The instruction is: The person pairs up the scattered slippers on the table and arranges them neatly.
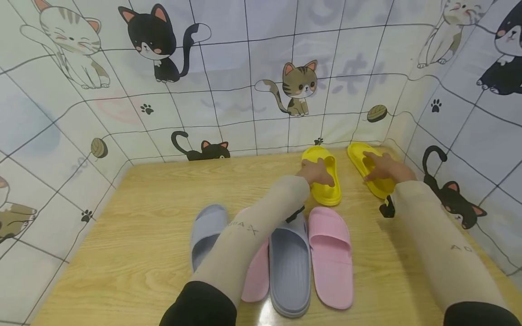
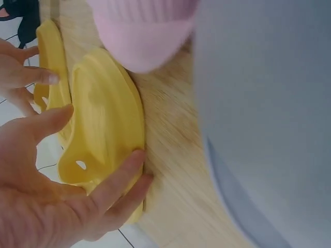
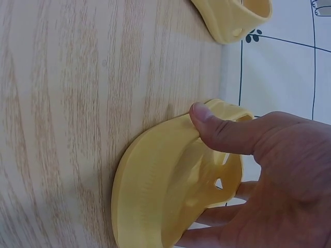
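Observation:
Two yellow slippers stand on the wooden board near the back wall. My left hand (image 1: 317, 172) spans the left yellow slipper (image 1: 327, 195), thumb at one side edge and fingertips at the other, as the left wrist view shows. Around the right yellow slipper (image 1: 360, 153) is my right hand (image 1: 387, 168); in the right wrist view its thumb (image 3: 207, 118) presses one edge while the fingers reach round the far side. The right slipper is angled, its toe end turned outward from the left one. Parts of both slippers are hidden by the hands.
Nearer me lie a grey slipper (image 1: 290, 271) and a pink slipper (image 1: 332, 274) side by side. Another grey slipper (image 1: 211, 219) and another pink slipper (image 1: 257, 283) are partly covered by my left sleeve. Cat-patterned sheeting (image 1: 228, 104) walls the wooden board (image 1: 155, 217) at the back and sides.

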### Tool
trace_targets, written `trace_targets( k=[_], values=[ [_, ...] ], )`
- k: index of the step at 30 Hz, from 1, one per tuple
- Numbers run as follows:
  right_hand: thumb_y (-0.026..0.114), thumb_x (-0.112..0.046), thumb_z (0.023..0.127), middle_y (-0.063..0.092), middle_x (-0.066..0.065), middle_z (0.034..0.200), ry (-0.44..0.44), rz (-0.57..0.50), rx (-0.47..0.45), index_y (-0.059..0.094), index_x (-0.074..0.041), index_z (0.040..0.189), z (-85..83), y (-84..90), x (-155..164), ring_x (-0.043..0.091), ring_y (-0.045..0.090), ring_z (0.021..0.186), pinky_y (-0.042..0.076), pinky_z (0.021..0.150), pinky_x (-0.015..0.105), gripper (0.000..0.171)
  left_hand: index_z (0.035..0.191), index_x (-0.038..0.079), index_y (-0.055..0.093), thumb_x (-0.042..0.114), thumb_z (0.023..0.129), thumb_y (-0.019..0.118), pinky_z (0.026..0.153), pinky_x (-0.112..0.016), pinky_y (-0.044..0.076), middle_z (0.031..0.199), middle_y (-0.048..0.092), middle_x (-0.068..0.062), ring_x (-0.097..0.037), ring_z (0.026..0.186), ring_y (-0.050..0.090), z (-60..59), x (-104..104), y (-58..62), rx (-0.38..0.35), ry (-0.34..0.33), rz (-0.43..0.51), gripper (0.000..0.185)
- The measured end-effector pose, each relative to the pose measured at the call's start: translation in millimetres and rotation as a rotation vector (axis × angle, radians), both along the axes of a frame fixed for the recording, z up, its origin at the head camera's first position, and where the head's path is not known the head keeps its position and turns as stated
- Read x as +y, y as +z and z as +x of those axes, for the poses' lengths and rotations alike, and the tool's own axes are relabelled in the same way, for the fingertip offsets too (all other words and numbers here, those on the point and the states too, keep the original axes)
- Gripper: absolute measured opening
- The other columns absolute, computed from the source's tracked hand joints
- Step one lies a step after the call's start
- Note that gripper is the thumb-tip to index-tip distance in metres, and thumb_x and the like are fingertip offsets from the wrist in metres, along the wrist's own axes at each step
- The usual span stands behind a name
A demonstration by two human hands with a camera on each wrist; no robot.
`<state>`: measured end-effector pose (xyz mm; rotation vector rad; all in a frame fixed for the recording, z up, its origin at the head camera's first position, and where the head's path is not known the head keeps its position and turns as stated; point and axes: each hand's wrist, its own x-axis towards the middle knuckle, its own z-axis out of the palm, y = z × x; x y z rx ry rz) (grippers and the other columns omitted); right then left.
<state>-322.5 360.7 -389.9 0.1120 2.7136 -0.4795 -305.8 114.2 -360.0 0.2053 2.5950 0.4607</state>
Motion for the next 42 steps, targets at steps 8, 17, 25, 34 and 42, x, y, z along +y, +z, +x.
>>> trace_targets(
  k=[8,17,25,34,42],
  values=[
    [0.072,-0.030,0.095,-0.011,0.049,0.156,-0.007,-0.018,-0.027,0.002,-0.009,0.165,2.1,6.8,-1.9,0.071,0.010,0.140,0.021,0.111,0.084,0.102,0.168,0.029,0.005,0.051,0.095,0.067,0.099,-0.023,0.056,0.174,0.015,-0.005,-0.014,0.140,0.049,-3.2,8.1,3.8,-0.089,-0.004,0.072,0.098],
    [0.070,-0.031,0.096,-0.011,0.049,0.156,0.006,-0.027,-0.039,0.002,-0.009,0.165,1.9,4.7,0.2,0.071,0.009,0.139,0.019,0.111,0.085,0.099,0.168,0.018,0.008,0.051,0.095,0.065,0.103,-0.025,0.053,0.164,0.043,0.002,-0.010,0.130,0.057,-3.1,12.3,-14.0,-0.003,-0.174,0.113,0.098],
    [0.063,-0.021,0.097,-0.024,0.047,0.156,0.024,-0.150,-0.095,-0.008,-0.010,0.164,-3.4,4.1,9.3,0.073,-0.006,0.142,0.020,0.108,0.087,0.098,0.168,0.020,0.002,0.060,0.095,0.060,0.125,-0.025,0.031,0.172,0.026,0.009,-0.005,0.154,0.032,0.3,17.5,-4.2,-0.038,-0.252,0.018,0.101],
    [0.063,-0.017,0.098,-0.029,0.042,0.157,0.016,-0.172,-0.115,-0.011,-0.011,0.164,-3.9,8.1,7.7,0.074,0.000,0.141,0.031,0.100,0.086,0.100,0.168,0.022,0.002,0.057,0.093,0.063,0.124,-0.025,0.031,0.173,0.021,0.009,-0.006,0.154,0.032,1.8,16.7,-6.2,-0.119,-0.298,0.076,0.102],
    [0.064,-0.021,0.097,-0.028,0.043,0.157,0.044,-0.142,-0.112,-0.009,-0.006,0.163,-3.4,9.0,13.3,0.073,0.008,0.140,0.037,0.101,0.083,0.100,0.168,0.026,0.007,0.054,0.093,0.066,0.125,-0.027,0.031,0.173,0.019,0.013,-0.008,0.156,0.031,-1.2,16.6,-11.1,-0.148,-0.323,0.146,0.099]
  ],
)
